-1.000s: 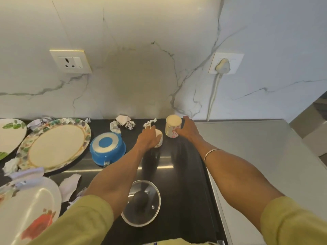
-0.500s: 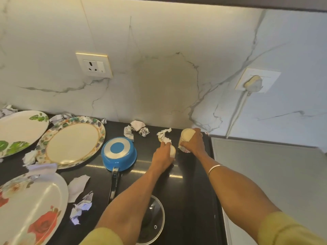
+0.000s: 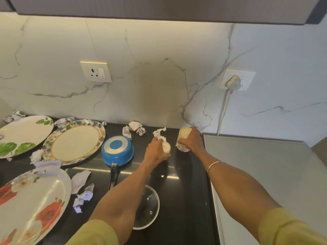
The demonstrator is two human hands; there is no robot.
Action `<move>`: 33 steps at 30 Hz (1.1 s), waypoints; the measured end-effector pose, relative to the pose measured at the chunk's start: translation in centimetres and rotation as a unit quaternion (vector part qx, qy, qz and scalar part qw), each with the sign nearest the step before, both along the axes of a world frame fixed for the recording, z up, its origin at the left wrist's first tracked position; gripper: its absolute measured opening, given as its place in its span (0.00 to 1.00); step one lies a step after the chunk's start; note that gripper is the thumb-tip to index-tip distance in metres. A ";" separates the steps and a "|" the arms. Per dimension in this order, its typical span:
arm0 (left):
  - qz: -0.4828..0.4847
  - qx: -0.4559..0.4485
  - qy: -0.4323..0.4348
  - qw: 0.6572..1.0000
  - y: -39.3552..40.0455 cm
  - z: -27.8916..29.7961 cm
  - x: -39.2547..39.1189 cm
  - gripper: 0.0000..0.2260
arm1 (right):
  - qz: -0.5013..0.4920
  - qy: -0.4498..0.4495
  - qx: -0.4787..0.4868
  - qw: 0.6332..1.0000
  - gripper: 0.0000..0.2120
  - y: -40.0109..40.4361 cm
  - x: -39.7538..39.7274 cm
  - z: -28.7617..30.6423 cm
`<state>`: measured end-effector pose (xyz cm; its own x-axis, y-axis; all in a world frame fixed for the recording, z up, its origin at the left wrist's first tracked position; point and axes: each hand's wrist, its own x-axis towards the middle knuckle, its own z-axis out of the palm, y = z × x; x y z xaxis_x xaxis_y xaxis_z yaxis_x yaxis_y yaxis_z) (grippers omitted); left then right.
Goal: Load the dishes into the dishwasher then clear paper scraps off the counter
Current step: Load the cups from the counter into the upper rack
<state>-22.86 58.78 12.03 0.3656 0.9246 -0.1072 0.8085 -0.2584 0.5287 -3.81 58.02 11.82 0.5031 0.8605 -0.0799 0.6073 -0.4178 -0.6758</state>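
We have both hands out at the back of the black polished counter [image 3: 185, 191], each on a small cream cup. Our left hand [image 3: 156, 152] is wrapped around a short cream cup [image 3: 166, 147] whose pale round face tips up toward us; whether that face is its base or its open mouth we cannot tell from this view. Our right hand [image 3: 192, 142] grips a taller cream cup with a red printed pattern [image 3: 183, 140] from behind and from its right side, fingers curled round the wall. That cup stands roughly upright, with its long axis running up from the counter.

The two cups sit just beside each other, the short one to the left and a little nearer us, so each hand already has the cup on its own side and neither arm has to cross. Both lie at the far end of our reach, close under the white marble backsplash [image 3: 159, 85], so we judge the coming move to be a lift straight up and then a pull back toward the body.

A crumpled white paper scrap [image 3: 159, 132] lies touching or just behind the left hand's fingers and may drag along. In the path back toward us are the round glass lid [image 3: 150, 209] under the left forearm and the upturned blue saucepan [image 3: 117, 150] to the left. The three floral plates [image 3: 76, 142] wait on the left among more scraps.
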 end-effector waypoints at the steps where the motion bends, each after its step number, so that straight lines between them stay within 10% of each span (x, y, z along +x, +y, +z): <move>1: 0.001 -0.002 -0.005 1.000 -0.7 0.0 -0.1 0.32 | 0.004 -0.003 0.004 1.000 0.44 -0.6 -0.1 0.2; 33: -0.141 0.057 -0.007 0.988 -28.4 -0.5 -13.2 0.29 | -0.110 -0.062 -0.020 0.992 0.46 -34.5 -15.3 -0.8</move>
<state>-36.03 30.37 11.55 0.6118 0.7910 -0.0004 0.6880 -0.5318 0.4938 -19.08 23.55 11.06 0.6867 0.7259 -0.0376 0.5760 -0.5750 -0.5810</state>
